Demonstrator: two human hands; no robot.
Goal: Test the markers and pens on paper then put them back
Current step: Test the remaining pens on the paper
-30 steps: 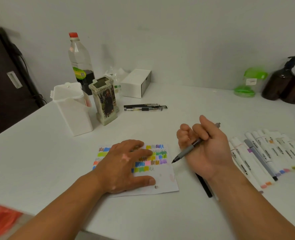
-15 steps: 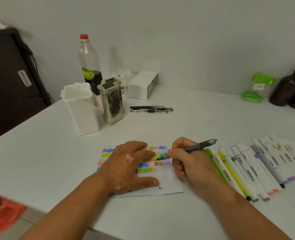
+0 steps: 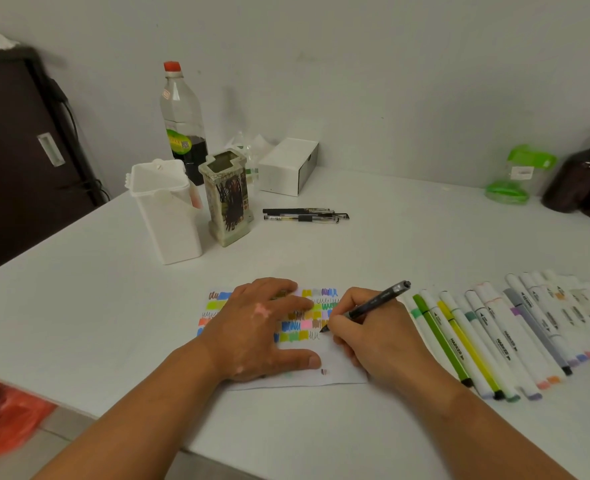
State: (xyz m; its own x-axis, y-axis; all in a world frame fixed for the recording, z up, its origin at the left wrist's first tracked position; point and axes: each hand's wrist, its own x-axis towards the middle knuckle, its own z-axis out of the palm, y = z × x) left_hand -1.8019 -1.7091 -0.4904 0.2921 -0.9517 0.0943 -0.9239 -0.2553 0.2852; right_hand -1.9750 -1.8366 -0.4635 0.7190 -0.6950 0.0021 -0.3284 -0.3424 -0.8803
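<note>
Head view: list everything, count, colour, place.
paper: one, white with colour swatches, front centre
dark pen: one, tip on paper
markers: row, count unclear, mostly white, right of paper
loose pens: about three, black, beyond paper
white container: one, back left
patterned holder: one, beside it
bottle: one, clear, red cap, behind them
white box: one, near wall
pump bottles: two, brown, far right
green item: one, beside them
left hand: flat on paper
right hand: grips dark pen
</note>
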